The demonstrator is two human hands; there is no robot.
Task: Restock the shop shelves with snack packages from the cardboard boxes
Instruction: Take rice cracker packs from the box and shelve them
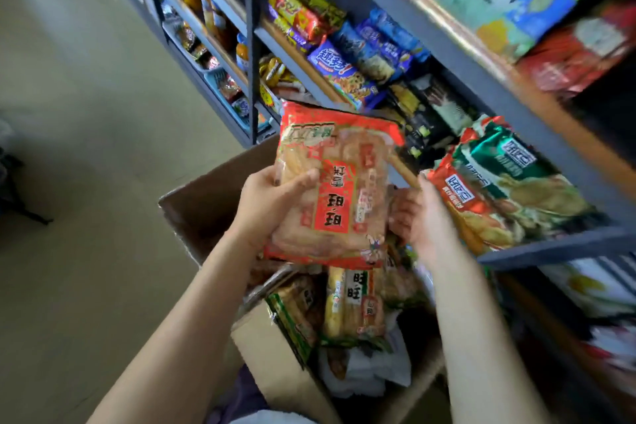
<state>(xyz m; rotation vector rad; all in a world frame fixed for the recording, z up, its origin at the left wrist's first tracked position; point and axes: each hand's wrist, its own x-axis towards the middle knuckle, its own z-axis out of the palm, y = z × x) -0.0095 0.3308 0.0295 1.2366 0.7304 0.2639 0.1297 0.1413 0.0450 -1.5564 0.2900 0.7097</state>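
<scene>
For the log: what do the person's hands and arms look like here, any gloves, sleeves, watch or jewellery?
Both forearms are bare as far as the bottom edge of the picture; no sleeve shows. The left hand and the right hand wear no gloves. No watch, bracelet or ring shows on either wrist or on the visible fingers. The picture is slightly blurred, so fine marks cannot be told.

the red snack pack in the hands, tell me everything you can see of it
The red snack pack is a glossy plastic bag with a clear window showing pale golden crackers and a red label in upside-down Chinese characters. It is sealed, held above the open cardboard box. The left hand grips its left edge; the right hand touches its right side.
</scene>
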